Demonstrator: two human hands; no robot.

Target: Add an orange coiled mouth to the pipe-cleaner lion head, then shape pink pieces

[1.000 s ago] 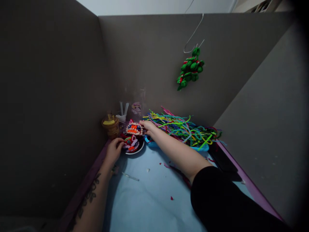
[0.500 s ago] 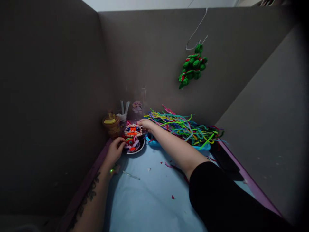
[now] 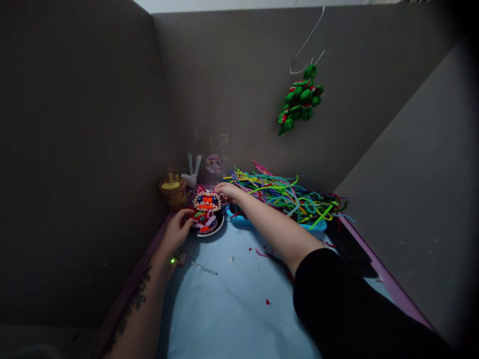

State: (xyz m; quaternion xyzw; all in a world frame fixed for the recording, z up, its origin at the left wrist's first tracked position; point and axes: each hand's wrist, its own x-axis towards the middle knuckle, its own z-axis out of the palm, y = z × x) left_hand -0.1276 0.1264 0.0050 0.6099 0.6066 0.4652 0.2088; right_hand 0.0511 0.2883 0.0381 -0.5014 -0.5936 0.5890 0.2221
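Observation:
A pipe-cleaner figure (image 3: pixel 207 201) with a face, pink ears and an orange and red middle rests in a dark round dish (image 3: pixel 210 233) with a white rim at the far left of the table. Its left side is between the curled fingers of my left hand (image 3: pixel 178 228). My right hand (image 3: pixel 228 191) reaches across and pinches the figure near its right ear; the fingertips are small and partly hidden. Under my left forearm lies a small object with a green light (image 3: pixel 173 261).
Colourful pipe cleaners (image 3: pixel 284 194) overflow a blue tray (image 3: pixel 239 220) at the back. A brown pot (image 3: pixel 173 193) and a cup of clear sticks (image 3: pixel 190 175) stand left. A green ornament (image 3: pixel 300 99) hangs from a wire. A glue stick (image 3: pixel 204 269) and scraps lie in front.
The view has tilted down very slightly. Both hands stay at the figure, which has hardly moved.

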